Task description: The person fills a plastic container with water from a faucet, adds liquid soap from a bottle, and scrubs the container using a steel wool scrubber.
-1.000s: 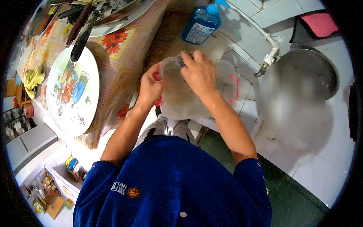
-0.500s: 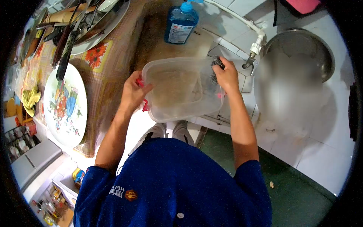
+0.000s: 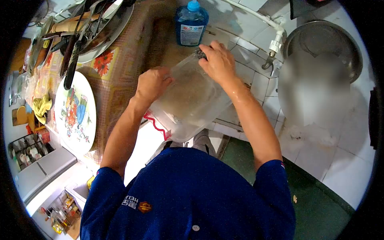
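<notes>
A clear plastic container (image 3: 192,98) with a red handle (image 3: 159,127) on its near left end is held tilted in front of me. My left hand (image 3: 153,85) is closed around its left rim, with the fingertips partly hidden. At the far edge, my right hand (image 3: 219,62) pinches a grey steel wool scrubber (image 3: 199,53) and presses it against the rim. Some water seems to be on my right forearm. Just beyond the scrubber stands a blue soap bottle (image 3: 191,28) with a white label.
To the left, a patterned white plate (image 3: 76,114) lies on a checked tablecloth (image 3: 116,86), below a heap of knives and utensils (image 3: 76,44). A tap (image 3: 269,62) juts from the tiled wall at right. Near it is a metal basin (image 3: 340,44). The floor is green (image 3: 248,160).
The container has turned and tilted, its red handle swinging nearer to me. My right hand has moved left along the far rim with the scrubber. My left hand has shifted its hold.
</notes>
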Available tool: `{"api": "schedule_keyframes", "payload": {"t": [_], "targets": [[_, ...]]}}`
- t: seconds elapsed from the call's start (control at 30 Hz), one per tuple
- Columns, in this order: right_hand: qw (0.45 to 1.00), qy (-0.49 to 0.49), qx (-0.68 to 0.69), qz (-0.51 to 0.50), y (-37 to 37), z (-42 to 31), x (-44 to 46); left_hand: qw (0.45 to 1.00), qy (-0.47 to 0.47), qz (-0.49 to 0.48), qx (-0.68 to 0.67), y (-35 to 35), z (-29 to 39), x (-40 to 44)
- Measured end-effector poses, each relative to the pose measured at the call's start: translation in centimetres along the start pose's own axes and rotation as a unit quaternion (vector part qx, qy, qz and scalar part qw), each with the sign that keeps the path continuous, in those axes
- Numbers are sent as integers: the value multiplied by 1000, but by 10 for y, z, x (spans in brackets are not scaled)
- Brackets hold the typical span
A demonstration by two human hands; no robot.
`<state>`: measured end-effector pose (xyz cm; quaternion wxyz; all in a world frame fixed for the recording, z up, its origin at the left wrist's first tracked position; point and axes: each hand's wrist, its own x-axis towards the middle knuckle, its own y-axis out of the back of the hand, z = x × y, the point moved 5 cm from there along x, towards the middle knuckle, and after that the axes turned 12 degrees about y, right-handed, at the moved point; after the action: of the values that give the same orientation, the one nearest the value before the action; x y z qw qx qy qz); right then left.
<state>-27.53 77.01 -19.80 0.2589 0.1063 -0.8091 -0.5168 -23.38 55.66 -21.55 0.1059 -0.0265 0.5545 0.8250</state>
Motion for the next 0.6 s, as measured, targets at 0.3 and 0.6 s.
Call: {"api": "schedule_keyframes", "payload": {"t": [0.3, 0.6], "targets": [[985, 142, -97, -28, -20, -63, 6, 998, 12, 56, -22, -7, 1, -9], [994, 41, -99, -15, -17, -42, 3, 998, 55, 26, -4, -8, 7, -15]]}}
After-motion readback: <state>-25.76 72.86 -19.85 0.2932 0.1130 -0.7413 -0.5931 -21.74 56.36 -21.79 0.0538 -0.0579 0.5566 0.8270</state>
